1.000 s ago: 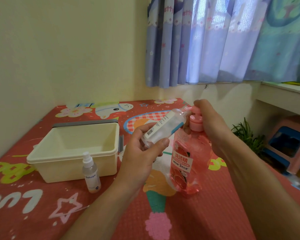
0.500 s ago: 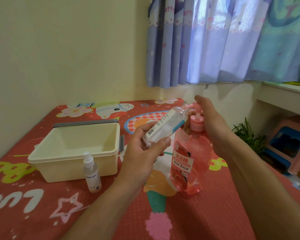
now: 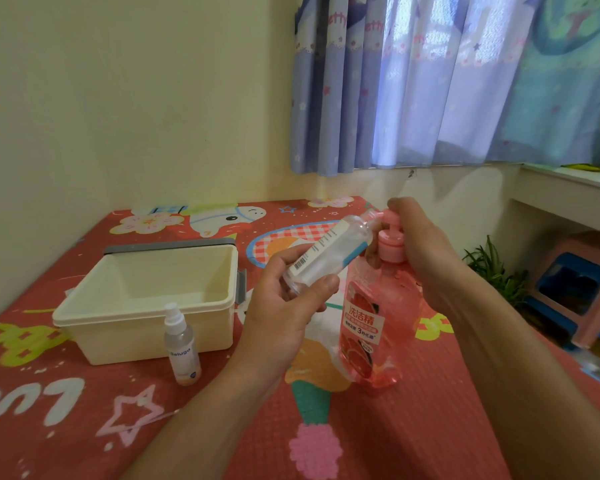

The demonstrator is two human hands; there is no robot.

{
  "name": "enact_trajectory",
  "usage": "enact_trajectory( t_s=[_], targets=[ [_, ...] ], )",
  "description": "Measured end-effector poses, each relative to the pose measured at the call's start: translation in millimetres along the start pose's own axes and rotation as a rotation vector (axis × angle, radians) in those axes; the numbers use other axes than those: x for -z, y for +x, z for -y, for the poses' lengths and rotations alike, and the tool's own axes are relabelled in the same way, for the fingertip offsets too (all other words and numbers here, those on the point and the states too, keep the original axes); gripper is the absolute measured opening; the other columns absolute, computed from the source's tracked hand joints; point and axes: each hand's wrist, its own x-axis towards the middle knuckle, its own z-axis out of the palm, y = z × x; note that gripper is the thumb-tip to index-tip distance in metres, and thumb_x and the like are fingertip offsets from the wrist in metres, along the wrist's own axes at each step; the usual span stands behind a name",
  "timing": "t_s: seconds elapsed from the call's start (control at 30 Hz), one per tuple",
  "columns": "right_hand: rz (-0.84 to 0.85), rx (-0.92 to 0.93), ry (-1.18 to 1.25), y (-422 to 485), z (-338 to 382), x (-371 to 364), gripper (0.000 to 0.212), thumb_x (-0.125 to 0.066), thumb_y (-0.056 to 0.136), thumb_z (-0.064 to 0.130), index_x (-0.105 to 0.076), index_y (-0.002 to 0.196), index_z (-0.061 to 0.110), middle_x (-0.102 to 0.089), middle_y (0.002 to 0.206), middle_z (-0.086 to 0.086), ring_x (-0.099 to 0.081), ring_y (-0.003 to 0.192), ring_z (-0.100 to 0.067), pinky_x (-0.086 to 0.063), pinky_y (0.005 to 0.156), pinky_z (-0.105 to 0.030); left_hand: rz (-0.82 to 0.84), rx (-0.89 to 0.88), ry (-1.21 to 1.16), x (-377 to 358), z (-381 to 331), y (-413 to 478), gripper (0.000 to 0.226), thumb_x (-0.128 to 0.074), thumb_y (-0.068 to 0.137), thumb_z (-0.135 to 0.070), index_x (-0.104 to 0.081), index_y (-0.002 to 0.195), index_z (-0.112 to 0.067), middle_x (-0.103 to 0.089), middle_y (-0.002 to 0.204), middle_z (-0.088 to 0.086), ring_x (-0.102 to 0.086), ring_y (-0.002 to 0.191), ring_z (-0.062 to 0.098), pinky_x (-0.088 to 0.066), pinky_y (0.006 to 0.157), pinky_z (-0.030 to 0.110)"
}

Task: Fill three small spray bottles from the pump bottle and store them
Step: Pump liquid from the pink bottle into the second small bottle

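Observation:
My left hand (image 3: 284, 303) grips a small clear spray bottle (image 3: 329, 254) with a white label, tilted so its open neck meets the spout of the pink pump bottle (image 3: 371, 327). That pump bottle stands upright on the red mat. My right hand (image 3: 420, 244) lies over its pink pump head, fingers curled round the top. A second small spray bottle (image 3: 182, 344), capped with a white sprayer, stands upright in front of the cream storage box (image 3: 146, 320). The box looks empty inside.
The red patterned mat (image 3: 430, 427) covers the table, which sits against a yellow wall. Curtains hang at the back right. A green plant (image 3: 496, 271) and a pink and blue stool (image 3: 575, 289) stand on the floor to the right.
The pump head has risen a little under my right hand. My left hand keeps the small bottle at the spout in nearly the same pose.

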Motion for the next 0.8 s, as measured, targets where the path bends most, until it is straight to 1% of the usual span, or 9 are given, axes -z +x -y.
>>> enact_trajectory(
  t_s=[0.13,0.17,0.27,0.33,0.4,0.5,0.67,0.73,0.8],
  targets=[
    [0.0,0.008,-0.013,-0.7,-0.3,0.5,0.049,-0.035,0.096,0.039,-0.059,0.073,0.003,-0.053,0.056,-0.015,-0.042,0.052,-0.02,-0.034,0.049,-0.028,-0.001,-0.001,0.021,0.9,1.3,0.6,0.036,-0.073,0.081,-0.01,-0.06,0.104,-0.034,-0.067,0.105,0.0,-0.066,0.091,0.026,-0.054,0.069,0.022],
    [0.002,0.012,-0.002,-0.6,-0.9,0.5,0.051,-0.036,0.097,0.042,-0.059,0.073,0.003,-0.054,0.055,-0.014,-0.043,0.053,-0.021,-0.035,0.049,-0.028,-0.003,0.001,0.026,1.1,1.6,0.6,0.036,-0.073,0.081,-0.01,-0.06,0.105,-0.034,-0.067,0.105,0.001,-0.067,0.092,0.028,-0.055,0.07,0.023],
    [0.018,-0.003,0.024,-0.5,-2.0,0.7,0.063,-0.037,0.096,0.054,-0.06,0.06,0.009,-0.058,0.055,-0.012,-0.05,0.052,-0.02,-0.038,0.055,-0.031,-0.007,-0.001,0.029,0.6,0.4,0.1,0.037,-0.073,0.081,-0.011,-0.059,0.104,-0.036,-0.068,0.106,0.008,-0.067,0.091,0.031,-0.055,0.07,0.023],
    [0.017,-0.003,0.024,-0.3,-1.6,1.1,0.06,-0.036,0.096,0.051,-0.059,0.062,0.008,-0.058,0.053,-0.011,-0.049,0.049,-0.018,-0.037,0.054,-0.031,-0.001,-0.006,0.027,0.0,0.0,-0.2,0.036,-0.072,0.082,-0.011,-0.059,0.103,-0.037,-0.068,0.107,0.013,-0.066,0.084,0.022,-0.054,0.069,0.022],
    [0.008,0.005,0.005,0.6,-0.8,0.8,0.053,-0.035,0.096,0.043,-0.059,0.069,0.003,-0.056,0.052,-0.012,-0.046,0.048,-0.017,-0.035,0.051,-0.029,-0.001,-0.004,0.025,0.0,0.1,0.1,0.036,-0.072,0.082,-0.01,-0.06,0.103,-0.036,-0.068,0.106,0.009,-0.065,0.083,0.018,-0.055,0.07,0.023],
    [0.011,0.016,-0.008,1.0,-2.1,0.6,0.05,-0.034,0.096,0.04,-0.06,0.074,0.003,-0.054,0.055,-0.014,-0.042,0.055,-0.023,-0.033,0.051,-0.03,-0.006,-0.002,0.042,0.2,1.8,0.7,0.035,-0.073,0.082,-0.01,-0.06,0.104,-0.034,-0.068,0.103,0.005,-0.065,0.084,0.02,-0.055,0.073,0.027],
    [0.031,0.002,0.024,0.9,-4.0,1.7,0.065,-0.036,0.096,0.057,-0.059,0.061,0.008,-0.058,0.055,-0.012,-0.051,0.051,-0.018,-0.038,0.056,-0.032,-0.01,0.003,0.035,0.6,1.9,0.4,0.037,-0.074,0.08,-0.013,-0.06,0.104,-0.037,-0.068,0.106,0.009,-0.067,0.09,0.033,-0.055,0.073,0.029],
    [0.03,0.006,0.018,2.2,-4.1,1.9,0.062,-0.036,0.096,0.054,-0.059,0.06,0.009,-0.059,0.056,-0.013,-0.051,0.052,-0.019,-0.038,0.056,-0.032,-0.008,0.002,0.033,0.8,1.9,0.2,0.036,-0.074,0.081,-0.012,-0.06,0.105,-0.036,-0.068,0.107,0.01,-0.067,0.087,0.028,-0.055,0.072,0.028],
    [0.02,0.015,-0.005,2.5,-3.5,1.7,0.055,-0.036,0.096,0.045,-0.059,0.062,0.007,-0.057,0.057,-0.015,-0.048,0.054,-0.021,-0.037,0.055,-0.031,-0.007,0.002,0.033,1.0,2.3,0.2,0.036,-0.073,0.081,-0.01,-0.06,0.106,-0.033,-0.068,0.106,0.007,-0.065,0.085,0.022,-0.055,0.071,0.025]
  ],
)
